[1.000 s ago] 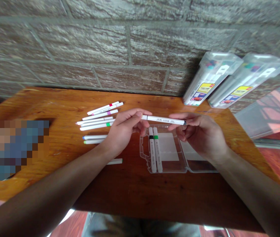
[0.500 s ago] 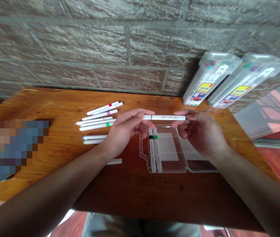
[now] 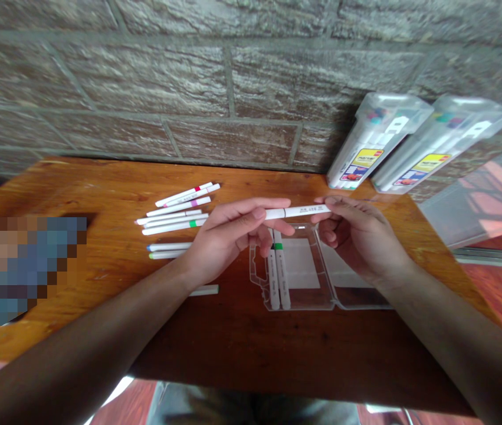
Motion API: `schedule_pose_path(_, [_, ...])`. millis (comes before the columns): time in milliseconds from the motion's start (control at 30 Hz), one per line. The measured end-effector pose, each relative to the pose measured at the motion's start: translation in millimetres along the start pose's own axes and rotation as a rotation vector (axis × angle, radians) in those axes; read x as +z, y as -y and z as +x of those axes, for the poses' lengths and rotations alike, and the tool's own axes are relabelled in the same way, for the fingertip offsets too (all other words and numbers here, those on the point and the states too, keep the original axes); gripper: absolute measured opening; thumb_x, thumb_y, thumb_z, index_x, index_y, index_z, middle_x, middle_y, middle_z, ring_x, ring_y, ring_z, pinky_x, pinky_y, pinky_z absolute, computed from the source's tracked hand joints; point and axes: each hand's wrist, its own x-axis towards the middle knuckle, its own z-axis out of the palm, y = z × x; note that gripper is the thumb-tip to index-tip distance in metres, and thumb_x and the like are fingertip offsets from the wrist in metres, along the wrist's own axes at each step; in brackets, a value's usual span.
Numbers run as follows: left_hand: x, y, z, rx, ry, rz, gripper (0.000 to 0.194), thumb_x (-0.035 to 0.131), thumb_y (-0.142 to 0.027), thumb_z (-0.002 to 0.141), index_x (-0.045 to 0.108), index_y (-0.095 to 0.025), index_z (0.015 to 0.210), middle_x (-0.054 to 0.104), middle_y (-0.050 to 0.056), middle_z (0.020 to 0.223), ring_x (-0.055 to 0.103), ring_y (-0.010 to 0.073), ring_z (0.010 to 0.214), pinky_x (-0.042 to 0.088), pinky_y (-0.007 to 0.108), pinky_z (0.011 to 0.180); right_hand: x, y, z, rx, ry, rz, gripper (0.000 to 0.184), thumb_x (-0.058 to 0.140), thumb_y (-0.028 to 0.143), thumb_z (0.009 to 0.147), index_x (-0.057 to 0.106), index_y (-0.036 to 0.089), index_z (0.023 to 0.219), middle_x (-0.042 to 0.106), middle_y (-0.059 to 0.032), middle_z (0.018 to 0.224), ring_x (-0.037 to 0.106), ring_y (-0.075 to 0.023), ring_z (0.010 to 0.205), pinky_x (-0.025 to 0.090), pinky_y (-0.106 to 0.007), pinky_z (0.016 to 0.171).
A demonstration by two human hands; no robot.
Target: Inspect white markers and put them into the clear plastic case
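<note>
A white marker (image 3: 306, 211) with a thin dark ring and small print is held level between my two hands. The fingers of my left hand (image 3: 237, 227) close on its left end, thumb on top. My right hand (image 3: 359, 227) pinches the other end, hiding its tip. Below them lies an opened clear plastic case (image 3: 328, 289). Two white markers stand side by side in its left part, one with a green band (image 3: 282, 277); my left fingers cover the top of the other (image 3: 274, 283).
Several loose white markers (image 3: 175, 218) lie left of my left hand, some partly behind it. Two filled clear marker cases (image 3: 361, 147) stand against the stone wall (image 3: 189, 82) at the back right. A pixelated patch (image 3: 20, 265) covers something on the table's left.
The held marker has shifted slightly right in my left fingers and now tilts a little, its right end higher. My left hand has moved slightly right.
</note>
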Motion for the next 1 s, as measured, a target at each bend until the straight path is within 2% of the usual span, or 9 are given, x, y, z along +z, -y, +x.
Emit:
schedule_pose_path(267, [0.0,1.7,-1.4,0.029,0.138,0.059,0.032,0.074,-0.035,0.099,0.079,-0.029,0.13,0.084,0.012,0.11,0.067,0.013,0.067,0.055,0.028,0.068,-4.0,-1.4,2.2,0.025,0.017,0.042,0.006,0.076,0.02,0.086,0.081,0.017,0.087,0.069,-0.0001,0.065,0.048,-0.0081,0.047,0.038,-0.02,0.04])
schedule_pose_path(400, [0.5,1.5,-3.1,0.026,0.083,0.117,0.034,0.076,-0.033,0.097,0.079,-0.027,0.131,0.085,0.013,0.109,0.068,0.014,0.066,0.056,0.029,0.066,-2.4,-1.1,1.2,0.015,0.029,0.027,0.009,0.075,0.021,0.084,0.08,0.015,0.087,0.072,-0.0019,0.066,0.048,-0.0085,0.046,0.038,-0.022,0.041])
schedule_pose_path(533, [-1.4,1.9,-3.6,0.029,0.083,0.134,0.036,0.079,-0.031,0.095,0.079,-0.026,0.131,0.085,0.013,0.106,0.067,0.014,0.065,0.056,0.028,0.064,-1.5,-1.3,1.9,0.012,0.02,0.007,0.012,0.077,0.026,0.084,0.079,0.016,0.09,0.073,-0.0016,0.067,0.047,-0.0089,0.044,0.037,-0.023,0.041])
schedule_pose_path(800, [-1.7,2.6,0.0,0.025,0.082,0.171,0.035,0.076,-0.042,0.096,0.08,-0.026,0.128,0.085,0.011,0.104,0.067,0.0137,0.067,0.055,0.03,0.069,-3.9,-2.7,1.6,0.022,0.022,0.038,0.007,0.075,0.02,0.087,0.081,0.018,0.085,0.07,-0.0006,0.063,0.047,-0.0086,0.046,0.037,-0.02,0.039])
schedule_pose_path(1000, [-2.9,7.1,1.1,0.053,0.022,0.153,0.034,0.075,-0.04,0.098,0.08,-0.023,0.127,0.085,0.013,0.104,0.069,0.0156,0.071,0.053,0.029,0.067,-4.8,-3.5,3.3,-0.004,0.01,0.033,0.009,0.072,0.019,0.087,0.081,0.017,0.087,0.073,-0.0027,0.067,0.05,-0.0093,0.046,0.038,-0.022,0.041])
